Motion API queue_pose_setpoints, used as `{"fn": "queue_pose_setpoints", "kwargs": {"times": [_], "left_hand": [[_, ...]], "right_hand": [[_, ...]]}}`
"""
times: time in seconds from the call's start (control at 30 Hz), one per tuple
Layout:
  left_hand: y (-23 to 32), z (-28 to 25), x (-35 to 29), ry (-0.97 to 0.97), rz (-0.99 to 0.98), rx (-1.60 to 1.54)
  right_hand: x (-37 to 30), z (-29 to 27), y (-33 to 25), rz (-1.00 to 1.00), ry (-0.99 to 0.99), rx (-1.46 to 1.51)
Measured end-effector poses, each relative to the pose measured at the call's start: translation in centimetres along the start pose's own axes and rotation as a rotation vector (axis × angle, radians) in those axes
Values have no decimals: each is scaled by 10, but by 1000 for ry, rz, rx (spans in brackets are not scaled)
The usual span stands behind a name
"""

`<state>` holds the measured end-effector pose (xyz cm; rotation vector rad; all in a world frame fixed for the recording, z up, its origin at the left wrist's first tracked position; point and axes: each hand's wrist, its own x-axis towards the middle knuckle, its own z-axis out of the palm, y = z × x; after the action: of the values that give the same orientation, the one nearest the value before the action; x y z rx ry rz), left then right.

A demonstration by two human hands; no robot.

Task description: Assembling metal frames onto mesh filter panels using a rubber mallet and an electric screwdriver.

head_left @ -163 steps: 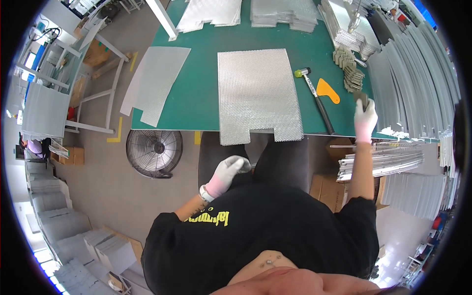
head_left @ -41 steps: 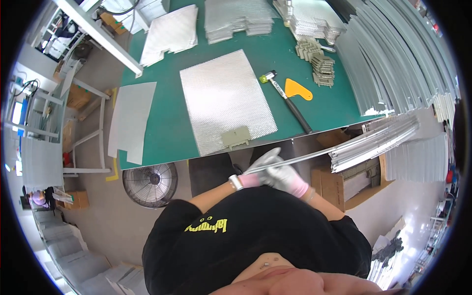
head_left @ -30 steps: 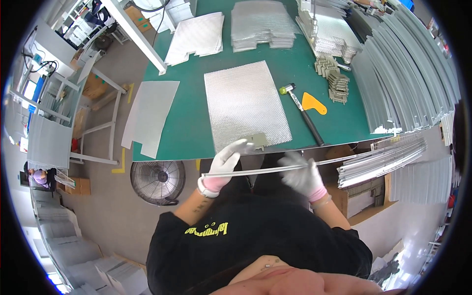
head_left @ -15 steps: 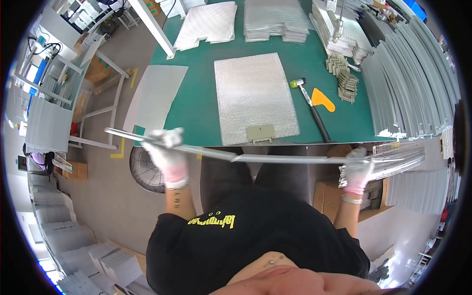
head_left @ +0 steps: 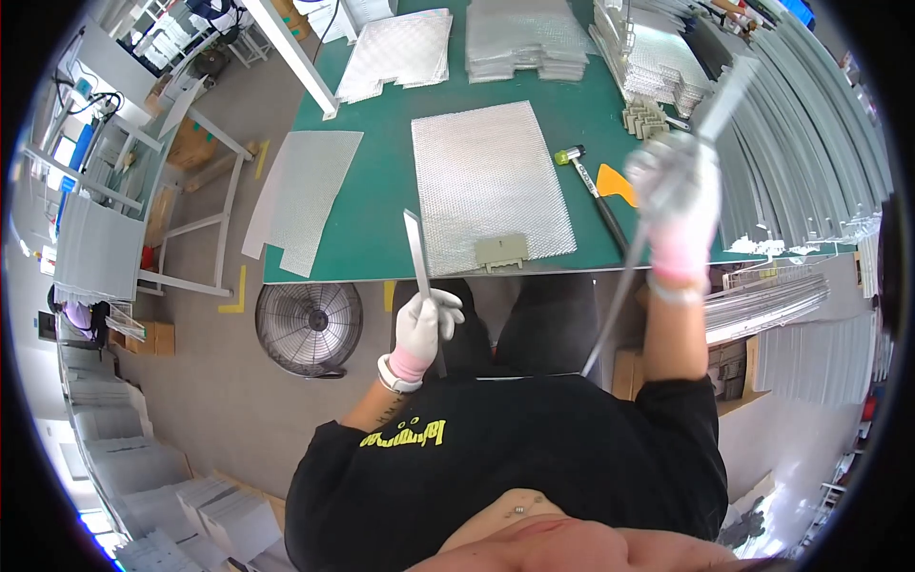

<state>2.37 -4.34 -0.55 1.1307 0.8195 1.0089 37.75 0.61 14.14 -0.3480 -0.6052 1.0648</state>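
Observation:
A thin silvery metal strip [head_left: 416,250] is bent into a wide U in front of my body, its middle part low by my shirt. My left hand [head_left: 419,334], in a white and pink glove, is closed round its left arm just off the table's front edge. My gloved right hand [head_left: 679,210], smeared by motion, grips the right arm, which slants up over the table's right side. On the table lies a silver mesh panel [head_left: 491,181] with a grey-green plastic piece [head_left: 501,252] on its near edge. A hammer [head_left: 591,181] and an orange scraper [head_left: 615,186] lie beside it, nearest my right hand.
Stacked mesh sheets [head_left: 396,57] and grey sheets [head_left: 524,43] stand at the back of the green table [head_left: 372,205]. Another sheet [head_left: 315,191] lies left. Many long grey strips [head_left: 810,143] line the right. A floor fan [head_left: 315,319] stands at the left front.
The strip, stretched nearly straight across before, is now bent into a U. My left hand has come inward to the right; my right hand has risen over the table.

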Motion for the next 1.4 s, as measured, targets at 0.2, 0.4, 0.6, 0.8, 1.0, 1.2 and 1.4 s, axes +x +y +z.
{"fn": "queue_pose_setpoints", "kwargs": {"times": [0.2, 0.4, 0.6, 0.8, 1.0, 1.2, 1.4], "left_hand": [[-12, 26, -8, 325, 550, 1275], [-81, 90, 6, -46, -624, -610], [-109, 143, 54, -276, -490, -815], [-88, 157, 69, -238, -507, -810], [-77, 144, 70, -26, -535, -780], [-101, 119, 54, 1, -697, -641], [-86, 124, 49, -99, -653, -769]], "right_hand": [[4, -98, 87, 479, 284, -151], [-57, -109, 76, 582, 147, -227], [-126, -86, 51, 639, -13, -667], [-173, -76, 49, 535, 112, -860], [-133, -81, 55, 492, 118, -786], [-98, -65, 64, 605, -73, -1026], [-111, -85, 81, 499, -256, -1352]]}}
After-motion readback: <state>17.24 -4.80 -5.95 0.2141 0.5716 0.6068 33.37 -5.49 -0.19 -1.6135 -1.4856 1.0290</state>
